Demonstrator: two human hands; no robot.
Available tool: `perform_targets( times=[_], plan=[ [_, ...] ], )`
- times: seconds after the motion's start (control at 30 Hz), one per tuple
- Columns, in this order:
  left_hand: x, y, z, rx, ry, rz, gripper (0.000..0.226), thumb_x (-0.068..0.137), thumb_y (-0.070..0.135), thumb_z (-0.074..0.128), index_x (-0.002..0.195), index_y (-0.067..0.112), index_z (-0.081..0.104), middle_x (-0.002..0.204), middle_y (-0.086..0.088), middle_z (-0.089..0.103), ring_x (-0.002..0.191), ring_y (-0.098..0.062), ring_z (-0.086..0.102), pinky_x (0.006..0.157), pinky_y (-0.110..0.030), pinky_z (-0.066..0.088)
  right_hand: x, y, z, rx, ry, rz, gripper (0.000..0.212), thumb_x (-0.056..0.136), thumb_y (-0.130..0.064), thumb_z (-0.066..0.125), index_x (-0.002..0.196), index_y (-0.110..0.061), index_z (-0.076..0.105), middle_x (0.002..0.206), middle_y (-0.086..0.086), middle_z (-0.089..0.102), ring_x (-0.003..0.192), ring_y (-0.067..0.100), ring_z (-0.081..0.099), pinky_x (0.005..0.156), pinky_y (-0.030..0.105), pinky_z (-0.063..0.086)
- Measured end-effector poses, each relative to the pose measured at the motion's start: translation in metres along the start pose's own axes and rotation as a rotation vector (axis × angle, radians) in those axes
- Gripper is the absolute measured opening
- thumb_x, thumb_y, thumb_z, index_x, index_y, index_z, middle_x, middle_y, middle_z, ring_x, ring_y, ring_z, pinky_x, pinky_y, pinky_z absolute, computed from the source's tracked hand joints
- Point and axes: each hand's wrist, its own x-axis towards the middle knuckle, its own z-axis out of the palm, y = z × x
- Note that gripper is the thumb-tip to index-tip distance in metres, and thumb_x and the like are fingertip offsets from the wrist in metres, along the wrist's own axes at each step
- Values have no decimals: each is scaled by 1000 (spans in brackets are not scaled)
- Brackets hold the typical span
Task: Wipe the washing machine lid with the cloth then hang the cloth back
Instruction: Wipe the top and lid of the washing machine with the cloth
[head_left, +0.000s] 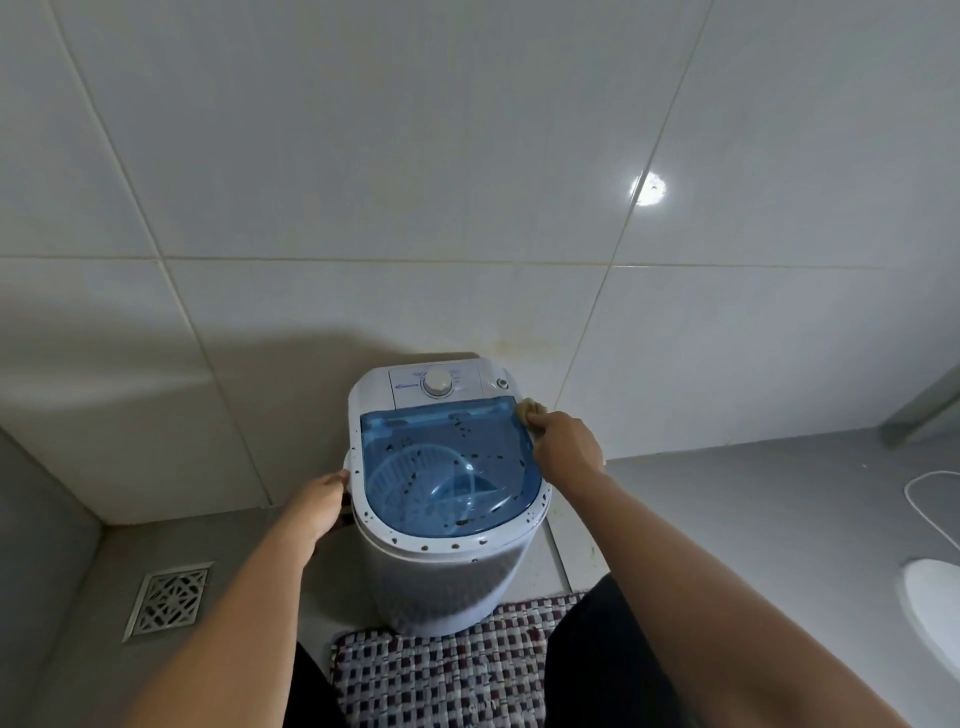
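A small white washing machine (441, 582) stands on the floor against the tiled wall. Its see-through blue lid (452, 462) is closed and speckled with dark spots; a basket shows through it. My right hand (563, 444) is at the lid's far right corner, closed around a small yellowish cloth (530, 406) that presses on the rim. My left hand (323, 501) grips the handle on the machine's left side. A white dial (437, 384) sits on the control panel behind the lid.
A metal floor drain (170, 598) lies at the left. A woven checked mat (447, 670) sits in front of the machine. A white cable (930, 506) and a white rounded object (932, 618) are at the right edge.
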Motion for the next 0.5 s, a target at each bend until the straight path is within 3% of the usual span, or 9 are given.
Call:
perform_targets(
  times=[0.1, 0.37, 0.5],
  plan=[
    [2, 0, 3, -28, -4, 6, 44, 105, 41, 39, 133, 17, 63, 133, -7, 64, 121, -29, 60, 89, -44, 36, 15, -6, -3, 26, -8, 1, 40, 96, -17, 51, 124, -39, 69, 108, 2, 72, 90, 27, 68, 68, 34, 53],
    [4, -1, 1, 17, 13, 0, 44, 103, 47, 37, 129, 25, 65, 130, -3, 66, 117, -26, 62, 95, -43, 40, 72, -50, -6, 56, 0, 84, 32, 87, -5, 52, 109, -19, 72, 90, 0, 64, 78, 23, 59, 66, 31, 48],
    [-1, 1, 3, -5, 24, -3, 42, 104, 43, 36, 125, 23, 67, 125, -5, 68, 114, -26, 63, 85, -40, 37, 83, -79, -2, -79, 34, -72, 48, 88, -4, 48, 126, -28, 65, 112, 0, 70, 94, 25, 66, 70, 30, 46]
  ],
)
